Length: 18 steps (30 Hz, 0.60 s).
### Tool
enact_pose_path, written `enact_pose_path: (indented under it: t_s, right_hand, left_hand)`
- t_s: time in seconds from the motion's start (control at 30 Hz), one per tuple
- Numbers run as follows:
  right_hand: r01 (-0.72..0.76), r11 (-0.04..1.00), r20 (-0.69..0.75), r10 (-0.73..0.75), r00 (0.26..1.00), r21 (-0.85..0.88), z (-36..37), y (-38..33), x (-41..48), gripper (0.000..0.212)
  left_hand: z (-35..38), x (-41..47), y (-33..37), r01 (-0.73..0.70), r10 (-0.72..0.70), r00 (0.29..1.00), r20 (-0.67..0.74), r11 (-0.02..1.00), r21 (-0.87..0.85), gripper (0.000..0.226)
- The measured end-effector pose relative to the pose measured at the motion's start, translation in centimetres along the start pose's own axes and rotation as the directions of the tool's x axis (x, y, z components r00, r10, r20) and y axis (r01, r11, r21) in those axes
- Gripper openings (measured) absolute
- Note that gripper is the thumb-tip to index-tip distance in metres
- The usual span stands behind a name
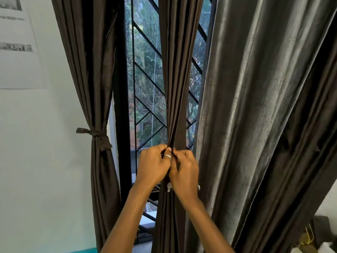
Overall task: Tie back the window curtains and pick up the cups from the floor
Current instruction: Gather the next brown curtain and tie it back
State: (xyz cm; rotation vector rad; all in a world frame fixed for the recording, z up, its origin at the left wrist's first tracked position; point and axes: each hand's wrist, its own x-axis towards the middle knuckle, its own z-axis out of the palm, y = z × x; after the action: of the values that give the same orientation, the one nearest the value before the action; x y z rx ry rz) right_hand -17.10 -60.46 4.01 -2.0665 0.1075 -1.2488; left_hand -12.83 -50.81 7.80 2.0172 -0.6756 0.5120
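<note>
A dark brown middle curtain (177, 79) hangs bunched in front of the barred window (145, 88). My left hand (153, 164) and my right hand (186, 170) meet at its gathered waist, fingers curled round the fabric and a thin tie strip that is mostly hidden between them. A ring shows on a left-hand finger. The left curtain (94, 70) is gathered by a knotted brown tie-back (96, 135). A wide grey-brown right curtain (264, 115) hangs loose. No cups are in view.
A white wall with a paper poster (18, 48) fills the left side. At the bottom right are a dark object and yellow cords (308, 238). A small white tag (169, 187) peeks below my hands.
</note>
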Motion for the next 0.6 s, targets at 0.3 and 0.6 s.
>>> enact_pose_path:
  t_s: [0.3, 0.6]
  right_hand:
    - [0.023, 0.999, 0.058, -0.026, 0.998, 0.048, 0.0, -0.3, -1.1, 0.016]
    - [-0.229, 0.926, 0.09, 0.212, 0.973, 0.301, -3.5, 2.9, 2.2, 0.029]
  left_hand:
    - [0.2, 0.6, 2.0, 0.087, -0.086, 0.996, -0.026, 0.994, 0.068, 0.043]
    - [-1.6, 0.4, 0.5, -0.001, 0.0, 0.996, 0.094, 1.0, 0.016, 0.043]
